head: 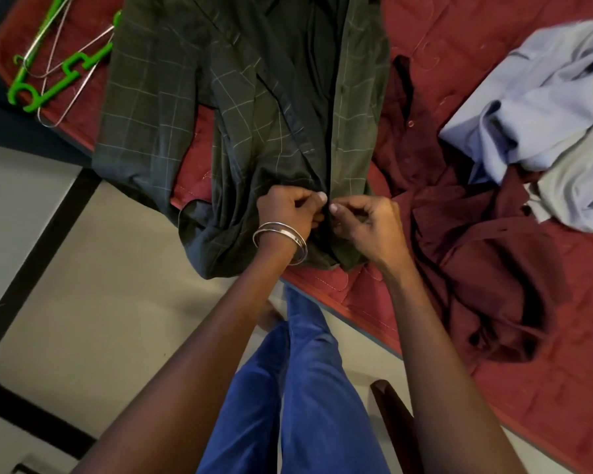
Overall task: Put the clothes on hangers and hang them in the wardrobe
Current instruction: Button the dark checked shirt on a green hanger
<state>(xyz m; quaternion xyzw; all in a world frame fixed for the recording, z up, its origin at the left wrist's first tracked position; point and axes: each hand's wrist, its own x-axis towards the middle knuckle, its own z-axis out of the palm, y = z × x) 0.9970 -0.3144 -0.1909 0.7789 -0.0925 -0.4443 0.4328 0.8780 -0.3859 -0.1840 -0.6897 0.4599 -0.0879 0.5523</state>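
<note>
Clothes lie spread over a red quilted bed cover [466, 56] that fills the frame from twelve o'clock round to four. Largest on it is a dark green checked shirt [185, 107], laid flat from twelve o'clock down to the centre, its front open along the placket and its hem hanging over the bed's near edge. At about three o'clock from the shirt, just beside it, a maroon shirt [486, 254] lies crumpled (it nearly matches the cover, so its outline is hard to follow). Beyond that, toward two o'clock, a pale blue garment [541, 97] sits in a loose heap, touching the maroon one.

At ten o'clock, near the bed's corner and just beside the green shirt's sleeve, rests a green plastic hanger [53, 75] with thin wire hangers [53, 111] lying across it.

Both arms reach in from six o'clock. The left hand [288, 210] and the right hand [367, 220] meet at the centre, each with thumb and fingers pinching an edge of the green shirt's front near the hem, thumbs almost touching. Metal bangles [281, 239] circle the left wrist. Blue trousers [308, 388] show below at six o'clock, above a pale tiled floor [83, 319].
</note>
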